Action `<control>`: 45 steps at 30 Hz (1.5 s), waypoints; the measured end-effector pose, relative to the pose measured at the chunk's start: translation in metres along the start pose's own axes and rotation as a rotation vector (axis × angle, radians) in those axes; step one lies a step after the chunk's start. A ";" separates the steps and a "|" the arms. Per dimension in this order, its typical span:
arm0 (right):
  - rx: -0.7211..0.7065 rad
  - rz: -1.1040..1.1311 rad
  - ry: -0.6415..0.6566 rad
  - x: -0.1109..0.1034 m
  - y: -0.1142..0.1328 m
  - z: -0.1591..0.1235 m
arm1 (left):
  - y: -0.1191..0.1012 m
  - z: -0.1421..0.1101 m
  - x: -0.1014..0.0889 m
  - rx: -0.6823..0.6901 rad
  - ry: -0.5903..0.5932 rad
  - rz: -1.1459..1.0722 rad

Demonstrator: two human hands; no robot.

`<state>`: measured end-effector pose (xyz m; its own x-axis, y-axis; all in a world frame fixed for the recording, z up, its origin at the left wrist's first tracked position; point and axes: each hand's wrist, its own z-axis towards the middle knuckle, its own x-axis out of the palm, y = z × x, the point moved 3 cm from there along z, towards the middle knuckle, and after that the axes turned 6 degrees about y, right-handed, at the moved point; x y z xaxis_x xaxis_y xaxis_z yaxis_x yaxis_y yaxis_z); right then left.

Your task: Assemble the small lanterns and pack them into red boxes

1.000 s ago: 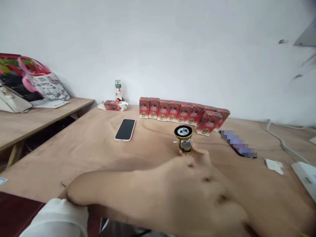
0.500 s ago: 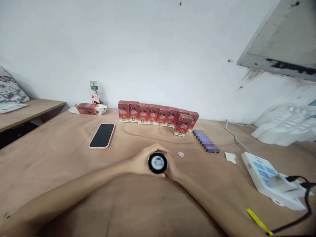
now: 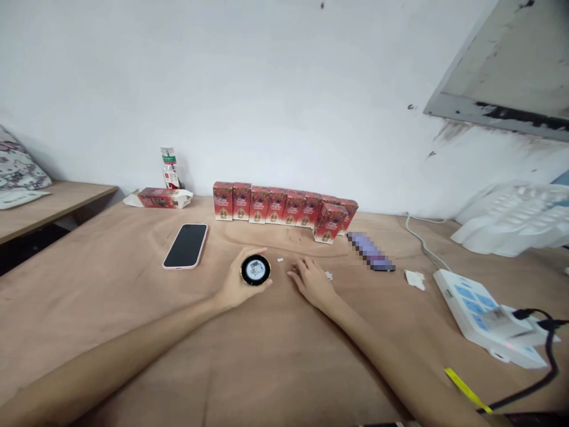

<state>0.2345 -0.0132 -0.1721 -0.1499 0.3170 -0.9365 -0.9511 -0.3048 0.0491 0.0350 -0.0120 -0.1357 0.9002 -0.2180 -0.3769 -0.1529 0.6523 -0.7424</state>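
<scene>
My left hand (image 3: 234, 283) is closed around the side of a round object (image 3: 256, 270) with a black top, a gold edge and a white, pictured centre. What lies below its top is hidden, so I cannot tell its exact kind. My right hand (image 3: 312, 284) rests low over the wooden table, apart from the round object, fingers loosely bent and apart. Nothing clear shows in it. A small white scrap (image 3: 280, 260) lies between the two hands, and another white scrap (image 3: 329, 276) sits beside my right hand.
Red boxes (image 3: 259, 204) stand in a row by the wall, one box (image 3: 330, 223) in front. A phone (image 3: 185, 246) lies left, a purple blurred-out item (image 3: 370, 251) right. A power strip (image 3: 484, 320) with black cables and a yellow strip (image 3: 467, 390) are at the right.
My left hand has moved left with the round object. My right hand has come off the object and shifted right onto the table. A small white scrap now shows between them.
</scene>
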 end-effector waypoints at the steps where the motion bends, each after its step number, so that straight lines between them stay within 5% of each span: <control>1: 0.010 0.006 0.001 0.002 -0.001 0.000 | -0.001 0.000 0.000 0.008 -0.003 0.026; 13: -0.080 0.186 -0.045 0.009 0.000 0.003 | 0.003 -0.003 0.002 0.028 0.020 0.185; 22: -0.290 0.619 -0.510 -0.024 0.030 -0.019 | -0.003 -0.002 0.008 0.066 0.266 0.440; 33: -0.178 0.852 -0.512 -0.033 0.043 -0.024 | -0.002 -0.008 0.013 0.088 0.192 0.828; 45: -0.187 0.719 -0.527 -0.038 0.053 -0.023 | 0.000 -0.011 0.019 0.074 0.120 0.776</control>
<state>0.1964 -0.0622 -0.1423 -0.8376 0.3497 -0.4197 -0.5283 -0.7138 0.4597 0.0478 -0.0245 -0.1493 0.4964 0.2457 -0.8326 -0.6886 0.6955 -0.2053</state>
